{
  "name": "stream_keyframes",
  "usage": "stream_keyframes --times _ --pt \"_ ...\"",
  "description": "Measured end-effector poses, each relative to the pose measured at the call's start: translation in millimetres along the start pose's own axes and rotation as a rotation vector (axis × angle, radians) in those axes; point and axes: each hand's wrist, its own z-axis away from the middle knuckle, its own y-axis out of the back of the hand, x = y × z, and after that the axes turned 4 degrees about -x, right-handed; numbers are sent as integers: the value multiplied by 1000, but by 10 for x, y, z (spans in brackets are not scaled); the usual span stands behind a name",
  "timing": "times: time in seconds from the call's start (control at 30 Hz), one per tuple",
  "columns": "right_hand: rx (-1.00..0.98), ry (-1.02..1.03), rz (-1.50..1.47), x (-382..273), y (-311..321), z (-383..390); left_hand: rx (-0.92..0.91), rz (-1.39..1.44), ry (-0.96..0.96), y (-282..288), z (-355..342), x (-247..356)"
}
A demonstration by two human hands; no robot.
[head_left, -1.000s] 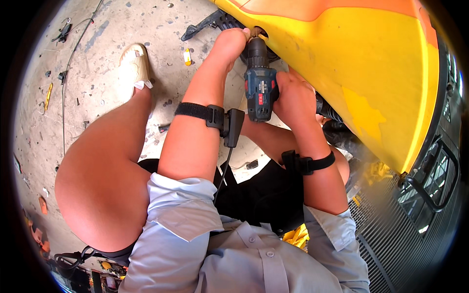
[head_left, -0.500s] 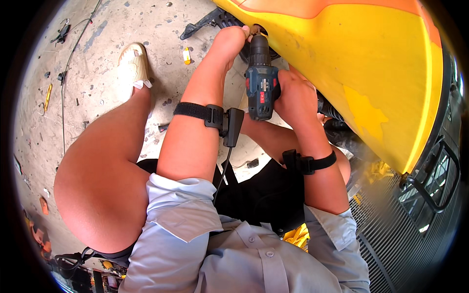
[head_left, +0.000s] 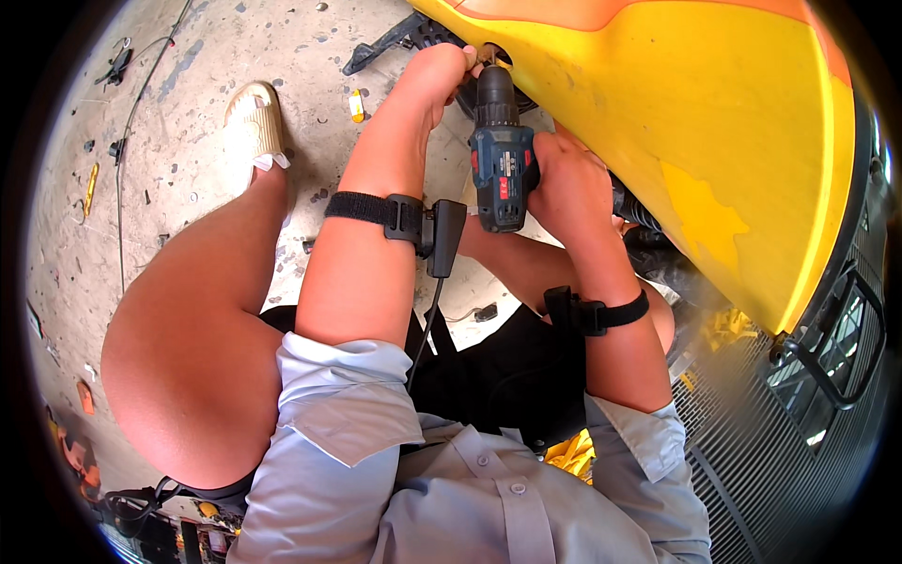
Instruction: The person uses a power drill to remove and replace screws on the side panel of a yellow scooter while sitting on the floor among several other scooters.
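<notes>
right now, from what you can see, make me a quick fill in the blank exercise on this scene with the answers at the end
The drill is in the person's ____ hand.
The other hand is near a hole in the orange and ____ panel.
The strap on each forearm is ____.

Missing words: right; yellow; black.

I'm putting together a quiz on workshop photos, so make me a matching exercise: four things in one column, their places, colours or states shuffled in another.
Things
1. drill
2. left hand
3. large panel
4. sandal

Descriptions
A. cream-coloured
B. just left of the drill's front end
C. yellow and orange
D. gripped by the right hand

Right pairs: 1-D, 2-B, 3-C, 4-A
</notes>
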Motion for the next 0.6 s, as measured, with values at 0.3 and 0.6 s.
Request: stream_keyframes --times 0.3,0.6 --pt "-54 -27 -16 -2 32 8 18 27 -17 -51 43 6" --pt "-21 6 -22 -96 13 -43 35 -31 -37 78 38 21"
